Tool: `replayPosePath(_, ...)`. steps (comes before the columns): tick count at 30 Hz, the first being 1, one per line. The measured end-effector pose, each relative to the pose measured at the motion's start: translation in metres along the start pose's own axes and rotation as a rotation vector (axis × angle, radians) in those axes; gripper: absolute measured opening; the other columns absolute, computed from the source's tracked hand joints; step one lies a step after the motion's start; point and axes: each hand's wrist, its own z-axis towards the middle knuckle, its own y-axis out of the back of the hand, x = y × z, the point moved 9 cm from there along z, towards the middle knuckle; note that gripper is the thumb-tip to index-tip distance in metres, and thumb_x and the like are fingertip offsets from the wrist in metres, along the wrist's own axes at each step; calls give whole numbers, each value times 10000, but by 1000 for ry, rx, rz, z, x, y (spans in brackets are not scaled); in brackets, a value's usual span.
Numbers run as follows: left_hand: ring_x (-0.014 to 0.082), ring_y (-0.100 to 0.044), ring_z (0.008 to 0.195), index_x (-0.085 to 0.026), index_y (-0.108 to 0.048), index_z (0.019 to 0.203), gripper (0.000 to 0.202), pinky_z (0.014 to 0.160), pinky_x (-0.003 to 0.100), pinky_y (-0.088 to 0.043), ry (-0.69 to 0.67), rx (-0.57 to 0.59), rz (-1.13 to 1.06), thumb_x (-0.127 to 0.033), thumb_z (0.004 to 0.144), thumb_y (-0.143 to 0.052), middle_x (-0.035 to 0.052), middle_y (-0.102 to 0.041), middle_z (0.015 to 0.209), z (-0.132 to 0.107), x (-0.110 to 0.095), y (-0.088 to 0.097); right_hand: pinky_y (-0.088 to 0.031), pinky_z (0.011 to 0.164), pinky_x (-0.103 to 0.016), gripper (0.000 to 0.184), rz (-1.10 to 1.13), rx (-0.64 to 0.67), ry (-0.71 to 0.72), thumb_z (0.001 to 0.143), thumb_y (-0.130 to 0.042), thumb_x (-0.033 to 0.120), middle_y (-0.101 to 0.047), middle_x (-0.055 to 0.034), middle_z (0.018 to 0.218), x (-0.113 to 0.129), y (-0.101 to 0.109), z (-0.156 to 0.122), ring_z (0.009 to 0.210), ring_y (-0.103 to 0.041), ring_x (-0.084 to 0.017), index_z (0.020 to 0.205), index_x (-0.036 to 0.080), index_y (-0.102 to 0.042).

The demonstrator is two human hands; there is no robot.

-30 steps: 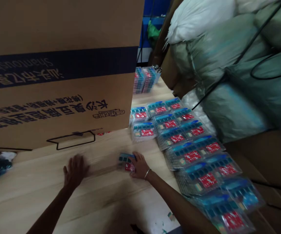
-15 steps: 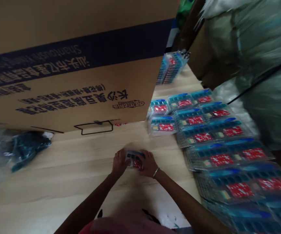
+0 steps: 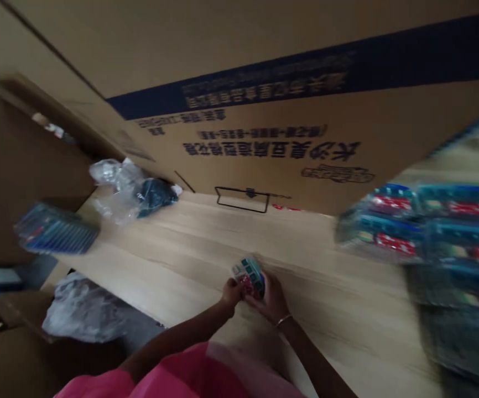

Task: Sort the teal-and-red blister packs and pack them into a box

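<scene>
The left hand (image 3: 231, 293) and right hand (image 3: 270, 299) were together, both clamped on a small blue-and-red blister packet (image 3: 248, 275) over the wooden bench (image 3: 173, 243). Further off, blurred stacked packets (image 3: 392, 232) lay to the right, a crumpled plastic bag (image 3: 110, 177) lay to the left, and a printed cardboard carton (image 3: 289, 110) stood beyond.

Pale wood table (image 3: 322, 287); blister packs (image 3: 392, 226) piled right; crumpled plastic bag (image 3: 113, 190) left

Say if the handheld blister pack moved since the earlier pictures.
Yes: the blister pack shifted left, from right of the printed handle outline on the carton to almost beneath it.
</scene>
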Motion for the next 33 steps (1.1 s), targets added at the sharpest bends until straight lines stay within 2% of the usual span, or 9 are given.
replayPosePath(3,69,-468,473,-144,-553,619,407,462,204,-356,-33,10,20,-339,409,-841,-56,-528,517,6,-17,52,-493,716,-386,585,199,163,-200,699,-553,473,-659,-83,842,-8,-38,11,748,-627,-248,1192,162,-505)
replayPosePath(6,75,-451,442,-133,-580,559,361,442,213,-331,-44,54,48,-335,402,-836,-39,-528,476,9,-26,104,-484,684,-357,302,180,287,-252,657,-572,443,-669,-58,712,5,-88,17,684,-634,-240,837,205,-621)
replayPosePath(8,88,-449,422,-125,-603,532,345,432,228,-324,-49,63,61,-345,398,-832,-22,-531,452,13,-30,144,-478,688,-364,254,168,365,-228,622,-582,467,-677,-75,685,26,-130,18,689,-638,-255,641,214,-593)
replayPosePath(11,108,-459,416,-126,-614,509,319,434,241,-316,-85,-7,63,-330,390,-828,-9,-535,440,23,-40,221,-479,671,-380,284,215,450,-234,585,-595,500,-668,-62,628,66,-201,16,651,-631,-259,586,217,-582)
replayPosePath(17,126,-501,492,-177,-641,659,179,493,237,-329,-251,-339,-9,-283,547,-732,-32,-551,488,30,-68,400,-400,465,-293,309,357,586,-383,504,-694,473,-596,-8,547,174,-353,10,492,-525,-170,593,225,-533)
replayPosePath(21,137,-518,508,-173,-633,578,173,515,253,-373,-335,-428,-137,-330,585,-706,-6,-581,506,36,-88,492,-283,408,-228,399,415,698,-398,478,-714,543,-532,13,505,247,-427,12,445,-441,-115,608,205,-547)
replayPosePath(23,133,-525,517,-162,-644,604,227,537,262,-408,-342,-409,-216,-358,543,-742,-4,-598,527,43,-95,524,-268,413,-220,439,450,717,-376,457,-723,569,-507,30,491,279,-446,17,445,-418,-102,620,200,-550)
replayPosePath(26,131,-566,563,-145,-657,695,371,588,273,-460,-366,-379,-352,-415,478,-791,11,-646,624,46,-108,562,-267,433,-223,464,489,721,-313,457,-730,584,-475,53,488,326,-457,30,450,-382,-87,631,200,-537)
replayPosePath(33,142,-646,740,-168,-618,964,541,753,295,-505,-457,-328,-911,-323,493,-834,33,-691,827,14,-151,623,-300,479,-201,517,597,876,-188,465,-790,569,-529,62,570,438,-466,53,496,-427,-68,680,187,-516)
